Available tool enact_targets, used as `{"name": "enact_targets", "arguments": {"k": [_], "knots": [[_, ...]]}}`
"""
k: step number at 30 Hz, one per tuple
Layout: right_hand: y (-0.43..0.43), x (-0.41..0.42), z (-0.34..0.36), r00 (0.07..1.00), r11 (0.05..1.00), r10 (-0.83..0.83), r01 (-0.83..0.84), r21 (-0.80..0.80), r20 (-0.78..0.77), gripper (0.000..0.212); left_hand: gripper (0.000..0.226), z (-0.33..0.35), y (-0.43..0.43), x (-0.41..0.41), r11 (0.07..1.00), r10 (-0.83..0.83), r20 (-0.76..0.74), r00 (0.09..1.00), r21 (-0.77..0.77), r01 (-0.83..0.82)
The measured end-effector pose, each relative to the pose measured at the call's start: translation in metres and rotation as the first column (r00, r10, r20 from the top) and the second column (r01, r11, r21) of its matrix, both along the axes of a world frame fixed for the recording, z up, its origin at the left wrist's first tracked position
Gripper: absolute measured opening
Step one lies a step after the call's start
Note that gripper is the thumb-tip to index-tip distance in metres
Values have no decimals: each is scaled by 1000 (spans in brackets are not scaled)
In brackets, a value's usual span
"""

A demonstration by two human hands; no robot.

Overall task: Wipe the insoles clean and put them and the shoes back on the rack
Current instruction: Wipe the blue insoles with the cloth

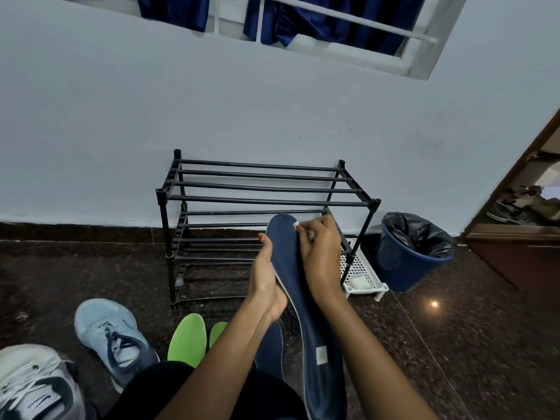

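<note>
The left hand [266,283] grips navy insole [315,338] mid-length, held up in front of rack [266,201]. The right hand [318,250] pinches white wipe [296,224] on its toe end. Risk: thin, flexible insole bows under pressure, so wipe skids or shreds. Fabric-like top, pale edge. 2 green insoles [186,341] on floor.

Blue bin [403,268] with black liner [415,231], standing on dark speckled floor [454,344] at foot of pale wall [121,131]. Just left of bin: white perforated tray [362,265] holding a white block [360,282]. Right of bin: brown wooden door frame [512,174], with dark footwear [521,204] beyond, blurred. Below bin: bright light spot [434,304] on floor. High above and left of bin: white-barred window [348,18], dark blue curtains [172,10].
</note>
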State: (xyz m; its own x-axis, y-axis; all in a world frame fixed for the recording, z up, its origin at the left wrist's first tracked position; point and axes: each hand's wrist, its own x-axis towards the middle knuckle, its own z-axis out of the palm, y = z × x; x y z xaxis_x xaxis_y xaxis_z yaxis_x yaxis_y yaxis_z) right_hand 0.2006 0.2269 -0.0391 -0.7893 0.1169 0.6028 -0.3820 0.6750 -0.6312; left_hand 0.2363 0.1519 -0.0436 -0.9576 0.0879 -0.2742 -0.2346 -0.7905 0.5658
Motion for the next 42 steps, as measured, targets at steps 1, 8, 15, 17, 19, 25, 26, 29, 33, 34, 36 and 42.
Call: {"name": "enact_targets", "arguments": {"k": [1,8,15,17,19,25,26,29,33,34,36,42], "knots": [[1,-2,1,1000,1000,-2,2,-4,-1,14,58,-1,-1,0,1000,-3,-1,1000,-12,3],[-2,17,-14,993,990,118,-118,78,3,12,59,-2,-6,-3,1000,21,-28,999,0,-21],[4,7,-5,999,998,53,-53,37,-1,13,59,-2,-2,-2,999,-4,-2,1000,-34,4],[5,1,-1,999,999,46,-46,7,-8,14,59,-3,-2,-1,1000,0,-1,1000,-31,0],[4,2,0,998,997,65,-64,38,-25,16,59,-4,-4,-2,1000,4,-10,1000,-14,-4],[-7,27,-15,987,977,143,-130,169,-68,17,59,-2,-6,-3,998,46,-12,999,52,-45],[-8,29,-17,987,973,145,-130,189,-71,16,58,-2,-6,-4,997,51,-10,999,60,-50],[-4,23,-14,989,982,139,-132,134,-41,12,56,-1,-3,-3,995,46,-13,999,86,-45],[1,8,-2,995,996,90,-90,11,-41,13,56,1,-1,-2,998,-3,-22,1000,70,5],[0,6,0,995,996,89,-89,-1,-41,14,55,1,-2,-2,997,-1,-26,1000,75,3],[-3,7,-1,991,992,123,-123,5,-54,15,54,1,-4,-2,995,30,-33,999,93,-26],[-18,35,-16,965,965,263,-263,12,-17,22,52,5,-6,-2,987,74,27,997,141,-77]]}}
